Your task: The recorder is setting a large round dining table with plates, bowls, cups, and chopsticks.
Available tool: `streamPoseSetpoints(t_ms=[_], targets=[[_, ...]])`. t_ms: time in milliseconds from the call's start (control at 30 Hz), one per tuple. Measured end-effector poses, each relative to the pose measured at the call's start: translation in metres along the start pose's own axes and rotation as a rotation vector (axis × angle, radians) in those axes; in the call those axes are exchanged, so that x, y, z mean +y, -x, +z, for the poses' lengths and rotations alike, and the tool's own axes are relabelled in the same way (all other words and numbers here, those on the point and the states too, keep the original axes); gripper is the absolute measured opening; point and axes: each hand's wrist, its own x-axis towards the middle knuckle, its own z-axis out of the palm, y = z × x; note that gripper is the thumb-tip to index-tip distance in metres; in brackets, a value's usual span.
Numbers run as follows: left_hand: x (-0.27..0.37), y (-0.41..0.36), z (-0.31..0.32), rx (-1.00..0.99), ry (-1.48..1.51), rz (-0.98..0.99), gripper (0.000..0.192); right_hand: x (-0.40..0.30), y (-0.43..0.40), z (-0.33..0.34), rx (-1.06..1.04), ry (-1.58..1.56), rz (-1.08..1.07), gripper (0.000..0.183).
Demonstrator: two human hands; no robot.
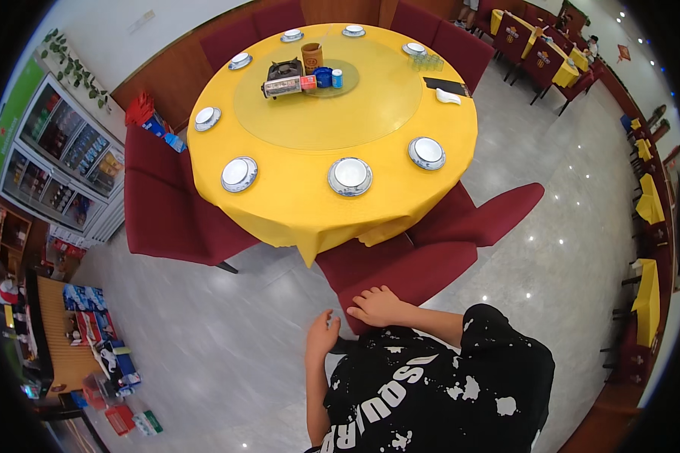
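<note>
My right hand lies on the back of a dark red upholstered chair, fingers slightly spread over the fabric. Beside that chair's near edge, my left hand hangs in the air with thumb and fingers apart, and it holds nothing. The chair stands at a round table covered with a yellow tablecloth. White bowls on blue-patterned saucers ring the table; one bowl is at the near side. On the glass turntable are a portable gas stove, a brown cylindrical holder and a blue container.
A second red chair adjoins at the right, and another stands left. Small glasses and white spoons sit on the table's right side. A drinks fridge is at the left wall. Crates lie on the floor lower left.
</note>
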Motion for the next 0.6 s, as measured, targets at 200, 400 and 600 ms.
streamPoseSetpoints(t_ms=[200, 400, 600], targets=[[-0.031, -0.009, -0.051, -0.228, 0.081, -0.056, 0.045, -0.023, -0.008, 0.007, 0.36, -0.165, -0.026, 0.031], [-0.036, -0.073, -0.091, -0.277, 0.147, 0.041, 0.041, -0.028, -0.014, 0.006, 0.504, -0.208, 0.073, 0.023], [-0.132, -0.115, -0.153, -0.257, 0.334, -0.183, 0.037, -0.022, -0.064, -0.004, 0.27, -0.299, 0.328, 0.023]])
